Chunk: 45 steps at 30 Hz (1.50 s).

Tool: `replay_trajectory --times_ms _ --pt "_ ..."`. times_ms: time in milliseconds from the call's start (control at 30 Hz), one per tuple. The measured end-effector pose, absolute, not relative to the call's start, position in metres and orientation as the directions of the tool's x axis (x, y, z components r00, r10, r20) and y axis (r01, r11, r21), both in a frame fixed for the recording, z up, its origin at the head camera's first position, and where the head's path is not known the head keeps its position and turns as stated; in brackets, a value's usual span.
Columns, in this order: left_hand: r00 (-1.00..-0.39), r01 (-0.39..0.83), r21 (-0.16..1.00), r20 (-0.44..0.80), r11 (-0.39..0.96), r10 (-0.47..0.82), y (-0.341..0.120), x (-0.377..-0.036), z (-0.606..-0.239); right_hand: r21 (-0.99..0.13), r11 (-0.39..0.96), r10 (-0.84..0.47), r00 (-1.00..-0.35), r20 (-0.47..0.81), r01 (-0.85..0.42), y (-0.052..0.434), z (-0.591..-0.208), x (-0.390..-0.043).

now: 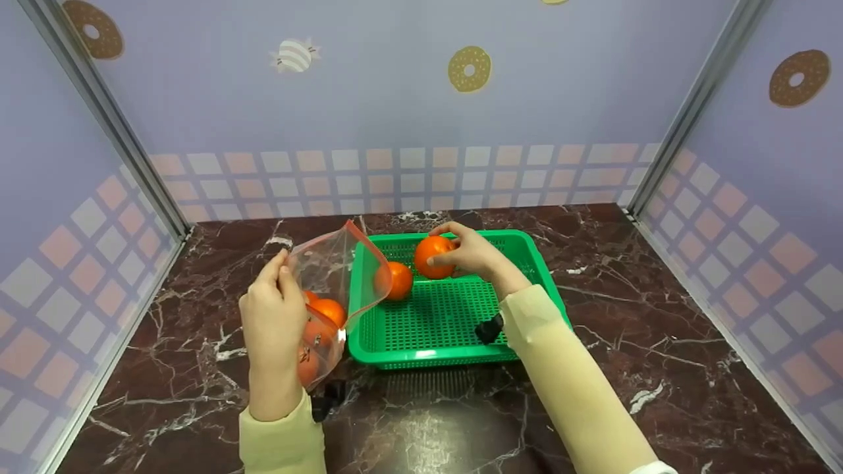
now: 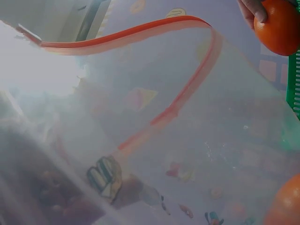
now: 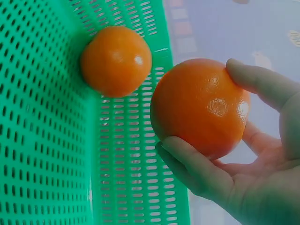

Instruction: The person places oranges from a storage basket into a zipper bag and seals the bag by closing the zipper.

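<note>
Fingers of my left hand [image 1: 273,316] pinch the rim of a clear zip bag [image 1: 332,276], holding its red-edged mouth open and tilted toward the basket; the left wrist view shows that red zip strip [image 2: 154,33] curving across the frame. Inside the bag, low down, lie oranges [image 1: 323,316], pressed against the film; I cannot count them. Just right of the bag, a green perforated basket [image 1: 454,355] sits on the dark marbled bench [image 1: 658,368], its left wall touching the bag. One loose orange [image 1: 397,280] rests on the basket floor against that left wall; the right wrist view shows it in the corner [image 3: 116,61]. Fingers of my right hand [image 1: 477,253] are curled round a second orange [image 1: 433,255], thumb on one side and fingers on the other [image 3: 197,164], holding it clear of the basket floor near the far rim, just beside the loose one.
</note>
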<state>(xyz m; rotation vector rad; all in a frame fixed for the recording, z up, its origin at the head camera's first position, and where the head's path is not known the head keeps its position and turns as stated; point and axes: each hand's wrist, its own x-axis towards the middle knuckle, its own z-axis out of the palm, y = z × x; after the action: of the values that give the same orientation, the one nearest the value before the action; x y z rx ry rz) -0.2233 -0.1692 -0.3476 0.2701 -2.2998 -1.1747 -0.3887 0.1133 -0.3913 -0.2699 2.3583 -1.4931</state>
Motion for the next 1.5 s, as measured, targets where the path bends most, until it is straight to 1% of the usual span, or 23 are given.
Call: replay_trajectory --times_ms 233,533,867,1133,1500 --pt "-0.834 0.055 0.797 0.368 0.602 -0.411 -0.169 -0.224 -0.347 -0.94 0.341 -0.344 -0.929 -0.137 0.012 0.115 -0.379 -0.385" --pt "-0.837 0.054 0.8 0.362 0.597 -0.409 -0.168 -0.224 -0.348 -0.966 0.258 -0.343 -0.937 -0.068 -0.025 0.113 -0.361 -0.374" --pt "-0.844 0.047 0.788 0.36 0.614 -0.397 -0.169 -0.225 -0.347 -0.987 0.146 -0.38 -0.925 0.013 -0.074 0.106 -0.344 -0.358" --pt "-0.845 0.047 0.794 0.355 0.606 -0.401 -0.168 -0.224 -0.347 -0.983 0.132 -0.412 -0.909 0.061 -0.126 0.1 -0.331 -0.345" --pt "-0.837 0.057 0.782 0.376 0.62 -0.398 -0.169 -0.225 -0.349 -0.967 0.167 -0.443 -0.891 0.102 -0.194 0.085 -0.323 -0.331"
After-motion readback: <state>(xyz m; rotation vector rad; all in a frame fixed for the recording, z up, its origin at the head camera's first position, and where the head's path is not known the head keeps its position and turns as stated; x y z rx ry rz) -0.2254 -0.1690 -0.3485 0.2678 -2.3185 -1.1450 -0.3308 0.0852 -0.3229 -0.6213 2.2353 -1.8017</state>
